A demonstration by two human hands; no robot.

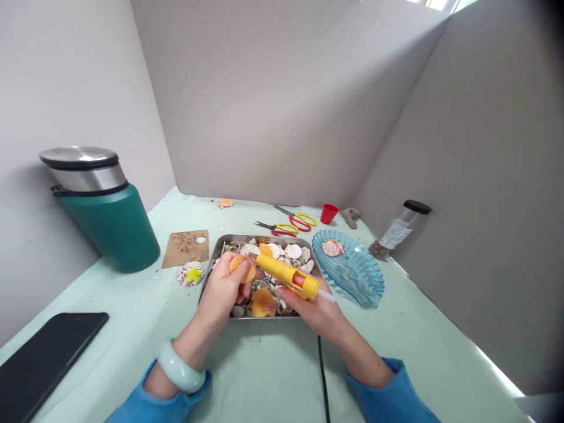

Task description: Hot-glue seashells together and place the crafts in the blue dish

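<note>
My left hand (224, 286) pinches an orange ribbed seashell (243, 268) above a metal tray (264, 318). Wrapped round the handle of a yellow hot glue gun (282, 272) is my right hand (315, 306). The gun's nozzle points left, close to the held shell; whether it touches cannot be made out. A clear glue stick (326, 295) sticks out of its rear end. Beneath both hands the tray holds many shells, among them a larger orange shell (263, 303) near the front. My fingers hide part of the tray.
Left: phone (53, 358), green bottle (106, 217), brown board (187, 247), decorated disc with a green star (191, 274). Behind the tray lie scissors (282, 229) and a red cup (329, 214). Right: blue glass dish (352, 270), jar (399, 231). A black cord (323, 376) runs toward me.
</note>
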